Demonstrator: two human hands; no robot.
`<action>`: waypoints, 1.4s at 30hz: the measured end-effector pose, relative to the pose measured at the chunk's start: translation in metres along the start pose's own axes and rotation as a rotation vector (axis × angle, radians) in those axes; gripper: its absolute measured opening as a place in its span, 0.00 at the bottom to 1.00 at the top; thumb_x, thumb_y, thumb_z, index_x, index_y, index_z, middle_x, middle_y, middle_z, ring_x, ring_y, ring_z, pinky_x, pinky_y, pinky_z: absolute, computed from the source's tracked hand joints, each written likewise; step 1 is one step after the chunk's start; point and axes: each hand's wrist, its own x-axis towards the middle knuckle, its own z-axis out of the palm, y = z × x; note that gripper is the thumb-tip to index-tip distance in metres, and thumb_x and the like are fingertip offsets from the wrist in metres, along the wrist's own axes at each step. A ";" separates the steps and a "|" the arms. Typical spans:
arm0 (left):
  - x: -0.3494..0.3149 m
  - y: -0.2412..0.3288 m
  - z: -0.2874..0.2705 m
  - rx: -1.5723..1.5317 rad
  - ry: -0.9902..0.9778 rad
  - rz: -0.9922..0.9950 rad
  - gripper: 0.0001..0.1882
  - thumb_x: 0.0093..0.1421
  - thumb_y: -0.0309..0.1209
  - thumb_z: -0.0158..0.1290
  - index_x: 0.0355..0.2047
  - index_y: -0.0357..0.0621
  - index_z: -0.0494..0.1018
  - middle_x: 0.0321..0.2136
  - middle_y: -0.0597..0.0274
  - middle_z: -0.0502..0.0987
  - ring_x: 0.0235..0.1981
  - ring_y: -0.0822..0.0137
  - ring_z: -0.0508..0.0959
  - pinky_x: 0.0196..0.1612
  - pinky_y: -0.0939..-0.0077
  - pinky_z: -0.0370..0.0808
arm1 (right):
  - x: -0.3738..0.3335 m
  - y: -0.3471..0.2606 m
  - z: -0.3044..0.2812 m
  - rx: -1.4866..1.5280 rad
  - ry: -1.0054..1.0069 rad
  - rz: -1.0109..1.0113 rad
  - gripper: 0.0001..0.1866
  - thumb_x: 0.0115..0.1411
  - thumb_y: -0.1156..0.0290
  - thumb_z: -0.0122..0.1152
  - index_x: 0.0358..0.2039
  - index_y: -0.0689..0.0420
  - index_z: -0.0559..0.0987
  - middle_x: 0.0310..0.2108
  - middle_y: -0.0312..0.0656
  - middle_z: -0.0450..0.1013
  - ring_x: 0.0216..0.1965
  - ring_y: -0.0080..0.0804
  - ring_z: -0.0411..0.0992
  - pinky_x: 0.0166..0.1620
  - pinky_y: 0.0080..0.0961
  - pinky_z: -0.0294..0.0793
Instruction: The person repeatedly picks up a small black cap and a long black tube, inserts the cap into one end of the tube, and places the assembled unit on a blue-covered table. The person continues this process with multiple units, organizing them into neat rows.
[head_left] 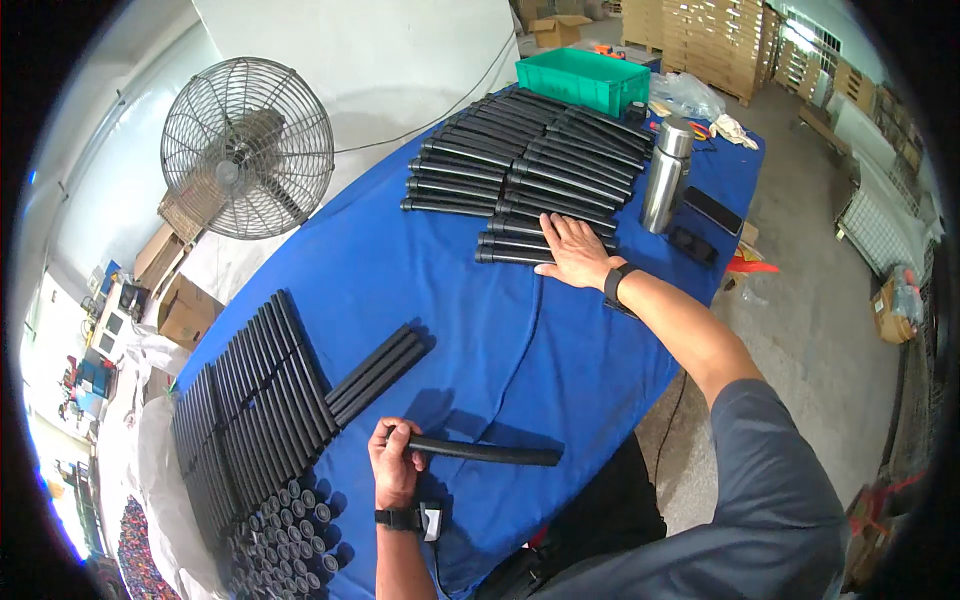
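Observation:
My left hand is closed around one end of a black tube, which points to the right above the blue cloth. Stretched far forward, my right hand lies with fingers spread on the near end of a row of black capped tubes. Its fingertips touch the nearest of them. Close to my left hand, several loose black tubes lie side by side. Left of these is a larger batch of plain black tubes. Several round grey-black caps stand grouped at the lower left.
The blue tablecloth covers the table. A steel bottle stands right of the capped tubes, beside a black phone. At the back is a green bin. A caged fan stands past the left edge.

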 end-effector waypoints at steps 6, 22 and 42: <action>-0.003 0.005 0.003 0.012 -0.003 0.012 0.06 0.68 0.31 0.57 0.36 0.43 0.72 0.30 0.58 0.80 0.14 0.74 0.71 0.15 0.81 0.68 | 0.000 -0.005 -0.013 0.088 -0.218 0.025 0.55 0.60 0.37 0.63 0.74 0.61 0.52 0.61 0.56 0.63 0.62 0.51 0.62 0.63 0.46 0.63; -0.001 0.001 0.001 0.037 -0.009 0.016 0.07 0.67 0.33 0.56 0.37 0.44 0.72 0.30 0.57 0.79 0.12 0.74 0.71 0.15 0.81 0.67 | -0.005 -0.008 -0.013 0.132 -0.353 0.031 0.58 0.61 0.30 0.53 0.76 0.59 0.43 0.76 0.61 0.41 0.77 0.57 0.39 0.76 0.51 0.40; 0.000 -0.002 -0.003 0.028 -0.001 0.008 0.07 0.69 0.33 0.55 0.36 0.45 0.71 0.30 0.57 0.79 0.12 0.73 0.71 0.13 0.80 0.67 | -0.012 -0.008 -0.008 0.127 -0.358 0.015 0.51 0.67 0.36 0.47 0.76 0.57 0.44 0.76 0.61 0.39 0.77 0.58 0.37 0.75 0.55 0.38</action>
